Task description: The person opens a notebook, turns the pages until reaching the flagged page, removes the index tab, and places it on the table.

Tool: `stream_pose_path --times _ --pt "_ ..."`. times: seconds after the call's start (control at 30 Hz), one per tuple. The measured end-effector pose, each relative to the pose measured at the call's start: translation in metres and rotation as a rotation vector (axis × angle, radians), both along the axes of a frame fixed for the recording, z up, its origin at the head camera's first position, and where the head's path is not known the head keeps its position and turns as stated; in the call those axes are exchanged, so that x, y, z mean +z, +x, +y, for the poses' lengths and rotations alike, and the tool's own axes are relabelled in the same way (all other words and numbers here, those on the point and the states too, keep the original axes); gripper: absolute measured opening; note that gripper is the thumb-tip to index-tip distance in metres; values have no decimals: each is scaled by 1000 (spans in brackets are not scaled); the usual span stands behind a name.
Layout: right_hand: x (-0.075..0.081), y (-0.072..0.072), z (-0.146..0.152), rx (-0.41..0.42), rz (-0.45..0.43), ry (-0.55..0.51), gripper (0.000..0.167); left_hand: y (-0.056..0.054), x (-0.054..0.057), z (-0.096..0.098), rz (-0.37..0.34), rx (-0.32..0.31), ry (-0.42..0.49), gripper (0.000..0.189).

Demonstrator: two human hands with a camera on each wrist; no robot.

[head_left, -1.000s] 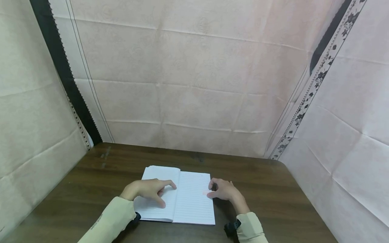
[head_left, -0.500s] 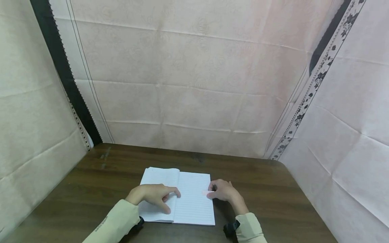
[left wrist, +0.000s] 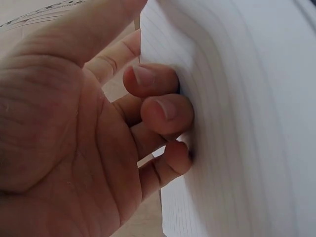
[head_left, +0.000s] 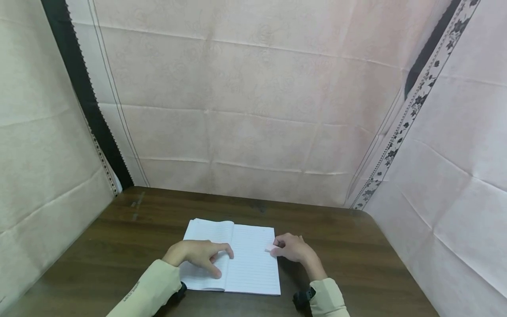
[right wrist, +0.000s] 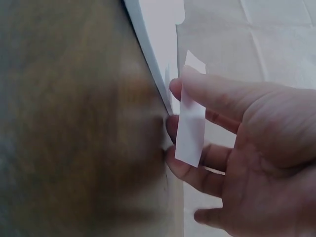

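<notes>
An open lined notebook (head_left: 253,264) lies on the table. My left hand (head_left: 200,255) rests on its left page near the fold, thumb and index finger spread apart. In the left wrist view, the other fingers (left wrist: 168,113) bend loosely, with their tips against the lined paper (left wrist: 247,123). At the right page's outer edge, my right hand (head_left: 293,247) pinches a small pale pink paper strip (right wrist: 190,131) between thumb and index finger. From the head, only the strip's left end (head_left: 269,248) shows over the page.
The brown wooden table (head_left: 336,246) extends around the notebook. Pale cloth hangs behind it (head_left: 253,110) and along both sides. Dark bands (head_left: 12,185) are absent from the near table; a dark wrist strap (head_left: 303,298) sits at my right cuff.
My left hand has slid a little right and toward me over the left page. The strip in my right hand now shows whiter and tilted, while that hand has barely moved.
</notes>
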State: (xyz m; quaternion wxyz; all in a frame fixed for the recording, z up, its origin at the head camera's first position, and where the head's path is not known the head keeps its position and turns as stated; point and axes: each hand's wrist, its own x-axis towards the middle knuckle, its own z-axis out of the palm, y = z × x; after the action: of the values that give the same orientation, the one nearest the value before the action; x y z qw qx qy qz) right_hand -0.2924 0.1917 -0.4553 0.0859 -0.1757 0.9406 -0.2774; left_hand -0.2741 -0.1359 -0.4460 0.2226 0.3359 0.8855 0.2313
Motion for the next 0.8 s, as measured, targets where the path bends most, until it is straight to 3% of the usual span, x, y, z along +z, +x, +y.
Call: stream_pose_path --times 0.2,0.53,0.8 --pt "7 -2 6 46 -54 -32 7 0 2 1 1 1 2 46" --pt "14 -6 22 165 -31 -69 18 -1 1 0 -3 13 -4 47" --pt "19 -8 30 220 -66 -83 20 1 3 -1 -30 42 -9 47"
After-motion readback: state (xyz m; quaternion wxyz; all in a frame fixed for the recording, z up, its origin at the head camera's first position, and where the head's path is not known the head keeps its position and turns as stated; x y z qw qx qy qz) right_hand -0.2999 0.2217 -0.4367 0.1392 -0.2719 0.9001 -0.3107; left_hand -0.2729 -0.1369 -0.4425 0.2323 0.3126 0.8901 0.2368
